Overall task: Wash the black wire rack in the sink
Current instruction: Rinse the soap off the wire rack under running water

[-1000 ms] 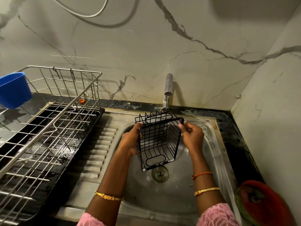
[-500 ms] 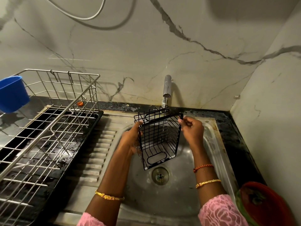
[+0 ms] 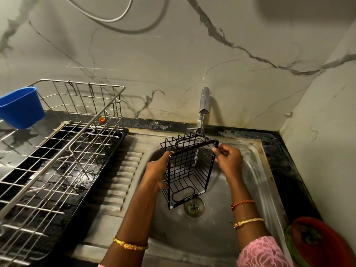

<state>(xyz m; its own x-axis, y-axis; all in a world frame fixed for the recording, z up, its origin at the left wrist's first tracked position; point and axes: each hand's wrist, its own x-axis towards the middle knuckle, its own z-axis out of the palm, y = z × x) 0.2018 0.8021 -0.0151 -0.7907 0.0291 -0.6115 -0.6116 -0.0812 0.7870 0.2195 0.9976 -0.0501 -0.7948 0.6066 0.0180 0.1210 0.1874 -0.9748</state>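
Both hands [image 3: 192, 166] hold the black wire rack [image 3: 189, 170] under the tap [image 3: 203, 105].

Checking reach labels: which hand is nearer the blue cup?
Left. The left hand holds the black wire rack on the side toward the blue cup; the right hand holds the rack's far side.

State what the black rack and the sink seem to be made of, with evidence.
Black wire rack: thin metal wire, probably with a black coating; rigid welded grid. Sink: likely stainless steel; dull grey sheen with reflections.
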